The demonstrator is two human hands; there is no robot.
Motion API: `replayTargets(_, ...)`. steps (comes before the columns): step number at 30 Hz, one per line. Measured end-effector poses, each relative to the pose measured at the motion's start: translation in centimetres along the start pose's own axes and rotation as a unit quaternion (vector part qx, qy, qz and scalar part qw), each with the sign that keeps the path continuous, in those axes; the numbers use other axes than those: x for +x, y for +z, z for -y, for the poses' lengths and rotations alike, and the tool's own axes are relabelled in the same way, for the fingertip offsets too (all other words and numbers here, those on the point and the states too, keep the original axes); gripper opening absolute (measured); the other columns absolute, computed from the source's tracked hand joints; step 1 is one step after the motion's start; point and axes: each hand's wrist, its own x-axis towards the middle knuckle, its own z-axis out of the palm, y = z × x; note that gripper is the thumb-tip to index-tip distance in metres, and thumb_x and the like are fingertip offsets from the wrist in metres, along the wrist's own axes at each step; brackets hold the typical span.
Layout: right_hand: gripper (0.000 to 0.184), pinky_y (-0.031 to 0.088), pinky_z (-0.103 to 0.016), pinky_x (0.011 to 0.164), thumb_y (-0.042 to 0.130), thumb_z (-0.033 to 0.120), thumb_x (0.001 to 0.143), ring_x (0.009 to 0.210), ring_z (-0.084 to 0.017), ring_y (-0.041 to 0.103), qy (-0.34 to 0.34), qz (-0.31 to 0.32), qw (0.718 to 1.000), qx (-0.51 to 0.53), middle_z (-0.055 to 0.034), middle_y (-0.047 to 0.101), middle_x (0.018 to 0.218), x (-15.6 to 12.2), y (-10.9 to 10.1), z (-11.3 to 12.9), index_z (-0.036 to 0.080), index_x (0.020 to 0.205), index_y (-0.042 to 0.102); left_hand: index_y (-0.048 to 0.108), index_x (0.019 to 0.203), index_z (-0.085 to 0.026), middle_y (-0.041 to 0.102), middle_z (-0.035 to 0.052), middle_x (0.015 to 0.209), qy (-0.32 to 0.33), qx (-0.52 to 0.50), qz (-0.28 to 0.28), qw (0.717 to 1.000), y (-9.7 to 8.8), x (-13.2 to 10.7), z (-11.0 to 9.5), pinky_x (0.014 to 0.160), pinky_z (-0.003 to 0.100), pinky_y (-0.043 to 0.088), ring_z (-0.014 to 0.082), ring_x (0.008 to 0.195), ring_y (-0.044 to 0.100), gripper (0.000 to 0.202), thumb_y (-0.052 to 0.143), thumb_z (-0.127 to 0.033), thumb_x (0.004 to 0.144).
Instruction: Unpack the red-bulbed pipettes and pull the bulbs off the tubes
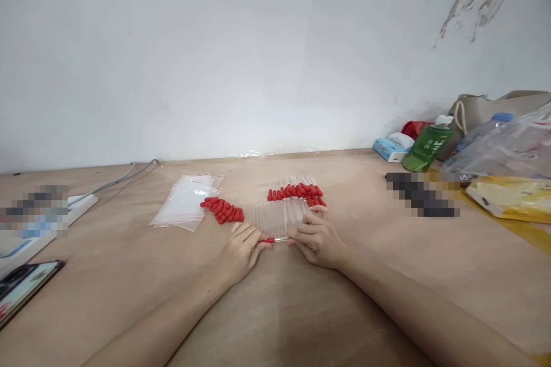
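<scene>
My left hand (245,246) pinches a red rubber bulb (270,239) between thumb and fingers. In my right hand (317,241) is a clear glass dropper tube (281,238), held level and meeting the bulb end to end; how far it sits inside, I cannot tell. Just behind my hands lies a row of clear tubes (275,215), side by side. Loose red bulbs (221,210) form a pile behind my left hand. Beyond the row, several droppers (297,190) with red bulbs fitted lie with their tubes pointing to the wall.
Clear plastic bags (185,200) lie left of the loose bulbs. A phone (28,287) and a white power strip (81,206) with a grey cable are at far left. At right stand a green bottle (428,146), a tissue pack (391,149) and several plastic bags (508,149).
</scene>
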Motion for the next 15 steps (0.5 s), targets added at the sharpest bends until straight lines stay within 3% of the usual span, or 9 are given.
replayTargets(6, 0.012, 0.021, -0.036, 0.089, 0.05, 0.023, 0.083, 0.065, -0.01, 0.042, -0.005, -0.033, 0.999, -0.003, 0.0046, 0.055, 0.057, -0.4, -0.2, -0.6, 0.023, 0.08, 0.062, 0.057, 0.073, -0.017, 0.057, 0.0014, 0.063, -0.018, -0.018, 0.003, 1.0, -0.3, -0.4, 0.6, 0.064, 0.029, 0.036, 0.0139, 0.064, 0.048, 0.017, 0.047, -0.025, 0.085)
replayTargets(11, 0.016, 0.025, -0.032, 0.081, 0.049, 0.024, 0.083, 0.069, -0.012, 0.046, 0.139, -0.075, 0.987, -0.034, 0.0015, 0.058, 0.062, -0.6, -0.6, -2.0, 0.022, 0.085, 0.065, 0.058, 0.086, -0.018, 0.06, 0.0026, 0.079, -0.068, -0.066, -0.059, 0.994, -1.0, -1.1, 1.3, 0.068, 0.027, 0.043, 0.0135, 0.074, 0.054, 0.009, 0.049, -0.02, 0.083)
replayTargets(15, 0.02, 0.025, -0.031, 0.078, 0.047, 0.024, 0.083, 0.069, -0.012, 0.05, 0.217, -0.103, 0.967, -0.085, -0.0006, 0.06, 0.066, -0.5, -0.1, -2.4, 0.021, 0.092, 0.065, 0.058, 0.099, -0.019, 0.058, 0.0048, 0.092, -0.088, -0.061, -0.119, 0.987, -1.1, -0.8, 1.3, 0.078, 0.028, 0.045, 0.0146, 0.087, 0.055, 0.02, 0.048, -0.017, 0.082)
